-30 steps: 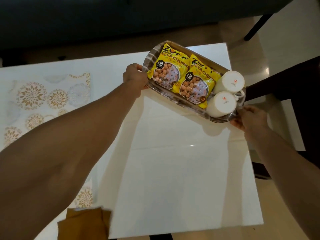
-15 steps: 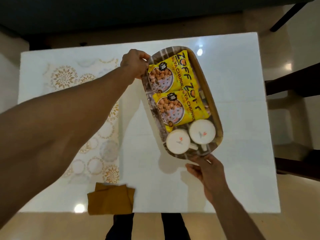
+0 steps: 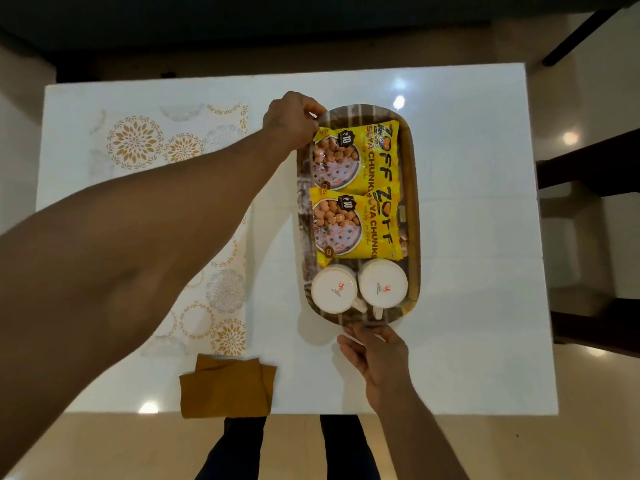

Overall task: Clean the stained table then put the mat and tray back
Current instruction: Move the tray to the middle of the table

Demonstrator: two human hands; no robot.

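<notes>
Tray (image 3: 412, 188) sits lengthwise on the white bench (image 3: 485, 237), right of the mat (image 3: 221, 306). Left hand (image 3: 292, 121) has its grip pinched on the far rim; right hand (image 3: 375, 355) holds the near rim. Likely step: putting the tray back. Next probably calls for letting go, or shifting it onto the mat.

Single head-worn wide-angle view, looking steeply down from above the near edge of the table (image 3: 467, 375), covering its whole top.
</notes>
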